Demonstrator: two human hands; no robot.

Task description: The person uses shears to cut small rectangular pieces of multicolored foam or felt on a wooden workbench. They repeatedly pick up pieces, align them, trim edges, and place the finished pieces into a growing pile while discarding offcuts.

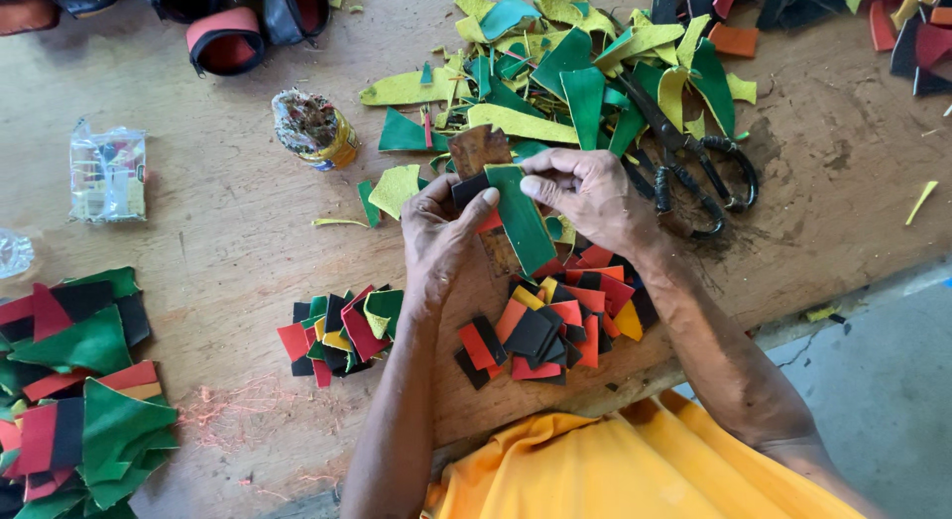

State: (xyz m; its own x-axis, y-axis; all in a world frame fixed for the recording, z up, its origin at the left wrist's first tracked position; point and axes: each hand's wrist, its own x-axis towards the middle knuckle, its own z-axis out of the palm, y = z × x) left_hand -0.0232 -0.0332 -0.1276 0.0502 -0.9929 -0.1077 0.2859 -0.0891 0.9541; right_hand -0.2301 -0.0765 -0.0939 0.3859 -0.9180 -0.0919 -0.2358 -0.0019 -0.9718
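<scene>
The left hand (436,227) and the right hand (587,190) meet over the middle of the wooden desk (228,231). Both grips are closed on one thing: a long green leather strip (521,217), which is held tilted above the desk. The left thumb presses on its upper left edge, where a small black piece (468,190) and a bit of red lie under it; the right fingertips pinch the top of the strip.

Just under the hands lies a pile of small cut squares (550,326) in red, black, orange and yellow. A second, smaller pile of squares (337,336) is near it on the left, with green pieces mixed in. Behind the hands is a big heap of green and yellow offcuts (575,73), and black scissors (694,157) rest at its right side, the handles just beside the right wrist.

A small round tin (315,129) lies on its side, well apart to the left; what is in it I cannot tell. A clear plastic bag (107,172) with small packets inside lies near the left edge. Larger sewn patches (84,400) of green, red and black are stacked at the lower left corner
</scene>
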